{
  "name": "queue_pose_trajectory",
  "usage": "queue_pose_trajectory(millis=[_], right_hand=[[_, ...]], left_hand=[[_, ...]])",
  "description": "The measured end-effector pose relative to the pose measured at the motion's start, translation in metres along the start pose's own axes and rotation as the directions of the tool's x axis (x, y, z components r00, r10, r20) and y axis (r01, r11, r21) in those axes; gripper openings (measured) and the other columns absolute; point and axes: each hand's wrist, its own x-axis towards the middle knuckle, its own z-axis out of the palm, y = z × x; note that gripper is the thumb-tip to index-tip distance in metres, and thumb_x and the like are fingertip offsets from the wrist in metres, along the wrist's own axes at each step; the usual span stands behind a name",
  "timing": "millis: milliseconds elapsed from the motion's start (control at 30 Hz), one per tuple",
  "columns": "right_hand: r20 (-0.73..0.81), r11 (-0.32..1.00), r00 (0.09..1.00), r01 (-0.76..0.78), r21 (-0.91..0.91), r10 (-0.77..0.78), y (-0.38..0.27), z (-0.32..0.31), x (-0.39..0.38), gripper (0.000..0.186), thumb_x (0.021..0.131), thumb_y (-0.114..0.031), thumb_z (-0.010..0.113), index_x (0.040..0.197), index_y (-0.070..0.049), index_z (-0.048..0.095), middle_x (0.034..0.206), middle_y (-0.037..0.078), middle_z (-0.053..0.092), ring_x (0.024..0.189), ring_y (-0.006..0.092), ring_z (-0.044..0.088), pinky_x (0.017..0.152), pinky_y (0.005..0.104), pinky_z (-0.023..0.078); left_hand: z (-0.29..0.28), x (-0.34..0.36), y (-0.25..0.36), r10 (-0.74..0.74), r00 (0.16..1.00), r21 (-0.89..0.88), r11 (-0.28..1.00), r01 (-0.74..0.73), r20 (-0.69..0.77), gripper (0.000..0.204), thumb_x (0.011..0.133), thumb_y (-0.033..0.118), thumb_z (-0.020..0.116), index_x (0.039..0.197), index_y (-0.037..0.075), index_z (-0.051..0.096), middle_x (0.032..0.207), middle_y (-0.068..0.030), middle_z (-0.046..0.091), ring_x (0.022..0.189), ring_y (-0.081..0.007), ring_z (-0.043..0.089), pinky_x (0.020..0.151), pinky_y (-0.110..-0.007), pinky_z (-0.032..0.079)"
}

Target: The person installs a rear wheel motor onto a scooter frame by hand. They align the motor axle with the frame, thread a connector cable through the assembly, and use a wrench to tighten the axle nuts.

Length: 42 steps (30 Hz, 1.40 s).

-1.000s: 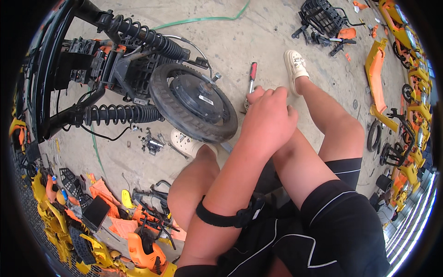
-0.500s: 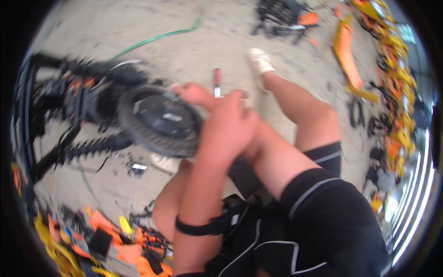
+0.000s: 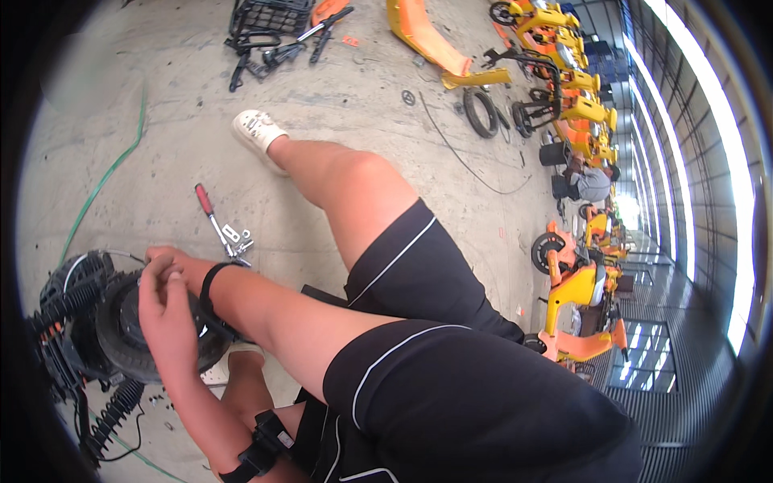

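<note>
A wheel with a black tyre (image 3: 133, 366) and dark hub is at the left, between two shock absorbers (image 3: 114, 414). Just over its near rim my two hands are together. My left hand (image 3: 167, 314) has its fingers bent closed, covering much of the other hand; whatever lies in them is hidden. Behind it, my right hand (image 3: 183, 264) reaches the end of a thin cable (image 3: 121, 253) and appears to pinch it; the contact is partly covered. On the floor beyond lies a red-handled ratchet (image 3: 204, 201), with small metal parts (image 3: 233, 235) beside its head.
A green hose (image 3: 109, 183) curves across the floor at left. Black parts and a crate (image 3: 270, 18), an orange-yellow panel (image 3: 427, 40) and a loose tyre (image 3: 481, 113) lie farther off. Yellow scooters (image 3: 576, 310) line the right, where another person (image 3: 594, 185) crouches.
The view has swung right, so wheel, hands and ratchet appear farther left, and more scooters show at right. My hands, apart before over the wheel, are now closer together.
</note>
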Motion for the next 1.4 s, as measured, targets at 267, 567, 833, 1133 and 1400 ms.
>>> queue_pose_trajectory(millis=[267, 567, 833, 1133, 1400], right_hand=[[-0.253, 0.747, 0.878, -0.478, -0.461, 0.406, -0.101, -0.012, -0.045, 0.049, 0.069, -0.03, 0.078, 0.106, 0.002, 0.067, 0.107, 0.024, 0.069, 0.102, 0.0406, 0.067, 0.089, 0.0481, 0.054], [0.01, 0.567, 0.837, -0.362, -0.74, 0.547, -0.242, -0.18, -0.035, 0.023, 0.071, -0.014, 0.063, 0.085, -0.002, 0.076, 0.093, 0.019, 0.072, 0.087, 0.0377, 0.068, 0.074, 0.0473, 0.054], [-0.032, 0.548, 0.907, -0.281, -0.788, 0.42, -0.246, -0.218, -0.022, 0.022, 0.069, -0.014, 0.063, 0.084, -0.003, 0.076, 0.083, 0.015, 0.072, 0.076, 0.0325, 0.068, 0.064, 0.0459, 0.05], [0.422, 0.482, 0.785, 0.183, -0.857, 0.454, -0.251, -0.183, 0.004, 0.026, 0.076, -0.034, 0.072, 0.097, -0.021, 0.079, 0.097, -0.003, 0.076, 0.091, 0.0203, 0.07, 0.073, 0.0411, 0.046], [0.326, 0.607, 0.903, 0.097, -0.788, 0.279, -0.282, -0.203, 0.006, 0.024, 0.076, -0.028, 0.072, 0.092, -0.012, 0.078, 0.095, 0.012, 0.075, 0.095, 0.0318, 0.072, 0.084, 0.0492, 0.056]], left_hand=[[-0.045, 0.041, -0.06, -0.107, 0.989, -0.001, 0.994, 0.107, 0.099, 0.04, 0.101, 0.022, 0.057, 0.134, 0.0, 0.054, 0.123, -0.0101, 0.061, 0.11, -0.0172, 0.059, 0.095, -0.031, 0.046], [-0.016, 0.08, -0.016, -0.146, 0.98, 0.595, 0.803, 0.039, 0.134, 0.048, 0.098, 0.029, 0.056, 0.135, -0.002, 0.058, 0.123, -0.0249, 0.065, 0.112, -0.0342, 0.062, 0.101, -0.041, 0.046], [-0.021, 0.13, -0.112, 0.248, 0.935, 0.838, 0.426, -0.34, 0.254, 0.041, 0.093, 0.028, 0.059, 0.117, -0.004, 0.064, 0.107, -0.0273, 0.066, 0.096, -0.0451, 0.064, 0.084, -0.051, 0.053], [-0.046, 0.14, -0.161, 0.481, 0.816, 0.855, 0.223, -0.469, 0.322, 0.043, 0.091, 0.026, 0.068, 0.123, -0.001, 0.06, 0.113, -0.0216, 0.064, 0.099, -0.0364, 0.062, 0.087, -0.046, 0.049], [-0.026, 0.092, -0.077, -0.051, 0.99, 0.762, 0.644, -0.067, 0.13, 0.053, 0.086, 0.021, 0.068, 0.133, -0.001, 0.056, 0.13, -0.0253, 0.06, 0.123, -0.0419, 0.055, 0.106, -0.047, 0.043]])
